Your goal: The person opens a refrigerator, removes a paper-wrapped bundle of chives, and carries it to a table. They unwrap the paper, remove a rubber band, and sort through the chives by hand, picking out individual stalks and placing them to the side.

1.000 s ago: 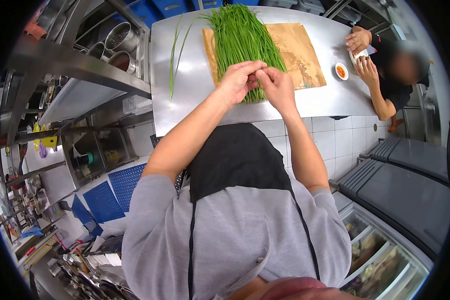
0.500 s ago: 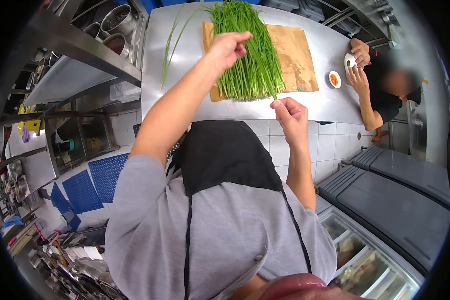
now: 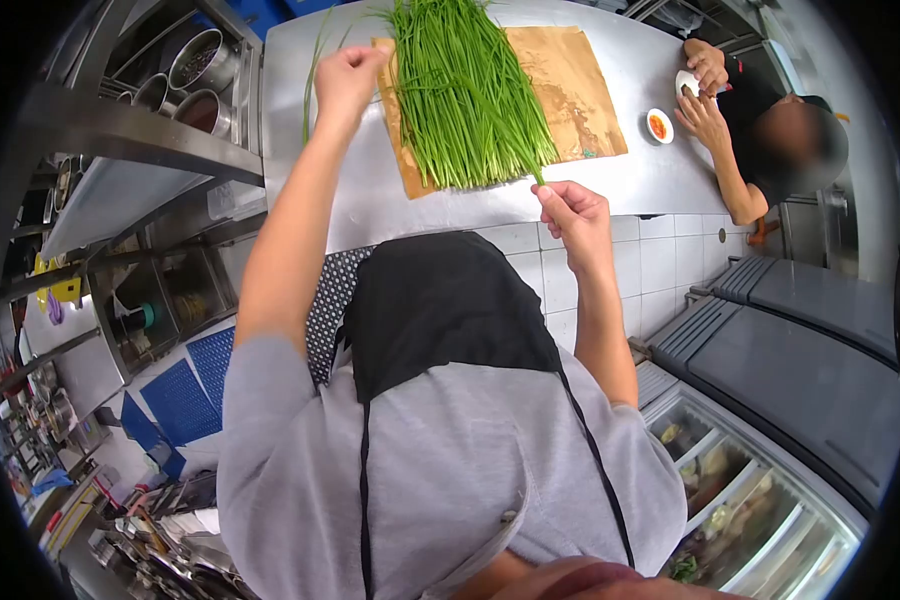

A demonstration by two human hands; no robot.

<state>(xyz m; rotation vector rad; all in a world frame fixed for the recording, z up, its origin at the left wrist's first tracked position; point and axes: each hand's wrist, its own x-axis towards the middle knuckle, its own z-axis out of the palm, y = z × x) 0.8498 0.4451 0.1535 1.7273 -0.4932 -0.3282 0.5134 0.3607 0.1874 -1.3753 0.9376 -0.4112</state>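
Greens, long and thin (image 3: 460,110): one thick bunch, laid lengthwise on brown paper (image 3: 570,85), cut or root ends towards me, tips at the far side of the worktop (image 3: 345,215). Paper showing along both sides of the bunch.

My right hand (image 3: 540,188): at the near right corner of the bunch, closed, thumb and fingers pinching the end of a few stalks (image 3: 538,176); the rest of these stalks lie over the bunch.

My left hand (image 3: 375,58): raised left of the bunch, fingers drawn together; whether a strand is between them I cannot tell.

Loose leaves (image 3: 311,85): a couple, on the left of the worktop, just beside my left hand.

Small white bowl (image 3: 660,126): one, right of the paper and apart from it, orange-red food inside.

Other person (image 3: 760,140): one, dark clothing, at the right end of the worktop, both hands at a small white dish (image 3: 683,80).

Metal pots (image 3: 203,62): several, off the left end of the worktop.

Black apron (image 3: 450,310): one, on me, over a grey shirt (image 3: 450,460)
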